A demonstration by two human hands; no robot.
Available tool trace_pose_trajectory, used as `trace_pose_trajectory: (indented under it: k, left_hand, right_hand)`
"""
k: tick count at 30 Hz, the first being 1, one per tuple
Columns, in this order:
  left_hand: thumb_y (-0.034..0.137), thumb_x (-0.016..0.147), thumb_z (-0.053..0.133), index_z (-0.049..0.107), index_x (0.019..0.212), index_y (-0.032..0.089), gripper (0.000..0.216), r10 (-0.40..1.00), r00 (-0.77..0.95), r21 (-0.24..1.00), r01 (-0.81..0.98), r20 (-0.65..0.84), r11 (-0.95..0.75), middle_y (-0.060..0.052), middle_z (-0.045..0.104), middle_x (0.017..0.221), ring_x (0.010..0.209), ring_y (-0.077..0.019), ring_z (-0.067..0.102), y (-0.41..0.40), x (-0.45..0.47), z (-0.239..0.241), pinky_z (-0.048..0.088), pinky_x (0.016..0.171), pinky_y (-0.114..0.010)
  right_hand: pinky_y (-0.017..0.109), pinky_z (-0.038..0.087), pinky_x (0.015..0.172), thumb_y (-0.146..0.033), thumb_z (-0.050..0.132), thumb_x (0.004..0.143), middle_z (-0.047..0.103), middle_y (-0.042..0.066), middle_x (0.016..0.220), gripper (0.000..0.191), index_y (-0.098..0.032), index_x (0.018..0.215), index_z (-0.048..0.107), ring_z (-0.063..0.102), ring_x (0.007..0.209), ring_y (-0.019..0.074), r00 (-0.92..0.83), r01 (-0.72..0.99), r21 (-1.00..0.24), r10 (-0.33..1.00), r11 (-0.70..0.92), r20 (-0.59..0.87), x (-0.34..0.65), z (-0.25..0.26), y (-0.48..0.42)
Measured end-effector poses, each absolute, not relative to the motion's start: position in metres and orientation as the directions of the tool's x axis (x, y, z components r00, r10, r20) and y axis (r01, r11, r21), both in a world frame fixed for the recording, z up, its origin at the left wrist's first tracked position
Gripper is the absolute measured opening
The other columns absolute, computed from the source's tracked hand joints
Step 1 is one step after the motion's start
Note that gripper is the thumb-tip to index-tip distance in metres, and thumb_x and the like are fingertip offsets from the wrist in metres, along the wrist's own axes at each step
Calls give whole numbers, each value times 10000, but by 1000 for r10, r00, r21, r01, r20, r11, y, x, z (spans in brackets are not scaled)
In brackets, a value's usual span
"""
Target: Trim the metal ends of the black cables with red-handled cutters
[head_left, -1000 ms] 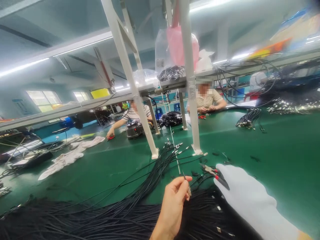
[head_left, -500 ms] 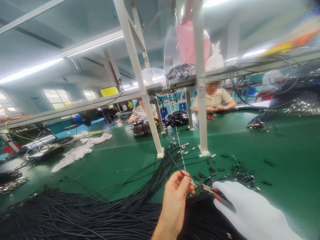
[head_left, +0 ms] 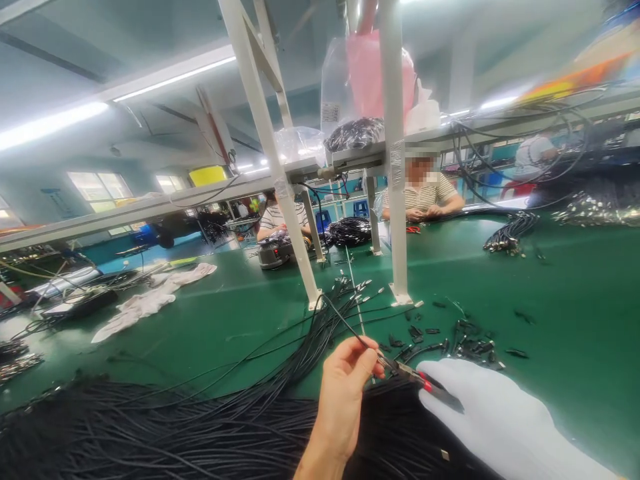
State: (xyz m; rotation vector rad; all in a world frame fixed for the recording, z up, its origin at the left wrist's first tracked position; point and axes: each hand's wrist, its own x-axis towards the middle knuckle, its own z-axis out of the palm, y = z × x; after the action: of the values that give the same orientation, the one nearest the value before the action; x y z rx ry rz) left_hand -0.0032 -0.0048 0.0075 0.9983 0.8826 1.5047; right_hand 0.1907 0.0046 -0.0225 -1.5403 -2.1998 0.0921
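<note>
Between its thumb and fingers, my bare left hand (head_left: 349, 380) pinches a black cable (head_left: 343, 321) close to its end. My right hand (head_left: 493, 400), in a white glove, is closed round pliers (head_left: 425, 381) with red and black handles. The plier jaws meet the cable's end just right of my left fingertips; whether they grip it I cannot tell. Beyond my hands lies a bundle of black cables (head_left: 300, 353) with pale metal ends. Small black plastic pieces (head_left: 470, 341) are scattered past the pliers.
A large heap of black cables (head_left: 150, 433) covers the near edge of the green table (head_left: 565, 293). White shelf posts (head_left: 397, 253) stand on the table ahead. A white cloth (head_left: 150, 303) lies at the left. Two people sit across the table.
The view has shifted slightly, so the surroundings sit a little further left and higher. My hands remain close together, with the pliers still at the cable's end.
</note>
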Motion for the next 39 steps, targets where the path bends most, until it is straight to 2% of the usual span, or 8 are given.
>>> trace_pose_trajectory:
  k: [5,10,13,18,23,27,32,39]
  left_hand:
    - [286,739,827,715,824,151,196,995,8,892,-443,103,-89,4,626,734,627,-82,552,-7,-8,14,456,654,-220]
    - [320,708,852,695,844,122,287,978,206,807,-574,-24,141,29,550,623,531,-50,459,-7,-12,11,404,544,-185]
    - [333,682,861,686,917,121,362,976,183,771,-604,-115,204,33,544,648,542,-53,448,-7,-8,10,406,537,-183]
    - [279,723,817,674,854,187,215,961,-239,931,-302,136,-207,7,622,801,703,-108,547,-10,1,14,450,643,-214]
    - [404,914,598,745,913,193,258,927,-158,940,16,339,-341,-67,701,907,851,-199,631,-16,1,13,491,793,-298]
    - [416,885,641,770,947,198,260,917,-60,917,82,395,-390,-76,716,912,838,-217,649,-17,-2,13,508,770,-306]
    - [477,835,681,732,740,156,338,973,-120,960,-175,199,-218,-49,693,707,619,-149,586,-10,-3,15,478,598,-259]
    - [542,675,799,680,652,125,434,992,-118,932,-353,39,-79,-40,667,597,514,-97,526,-5,-5,17,391,492,-212]
  right_hand:
    - [232,332,468,-336,486,889,647,-47,616,249,-264,661,552,604,544,148,-347,845,-336,904,417,250,187,-10,-3]
    - [226,319,478,-330,465,893,612,-52,582,281,-235,629,468,575,528,132,-402,807,-399,900,435,167,181,-7,-13]
    - [227,346,511,-338,433,910,623,-49,608,293,-237,639,482,591,572,138,-420,787,-441,898,431,127,177,-2,-17]
    - [220,326,494,-376,446,899,649,-41,631,304,-232,633,480,618,628,158,-345,811,-494,938,312,26,172,7,-17]
    - [222,333,519,-353,414,900,649,-45,632,272,-228,662,457,604,612,145,-339,803,-523,941,287,-5,177,2,-13]
    - [224,321,518,-366,386,917,641,-52,632,286,-233,671,448,606,614,143,-337,826,-483,941,289,-13,178,-2,-10]
    - [241,292,501,-398,450,913,617,-41,623,299,-245,660,497,560,544,144,-350,865,-273,895,422,275,176,-12,-10]
    - [288,300,510,-320,537,887,560,-35,573,198,-245,704,553,538,481,157,-502,804,136,538,579,677,182,-27,1]
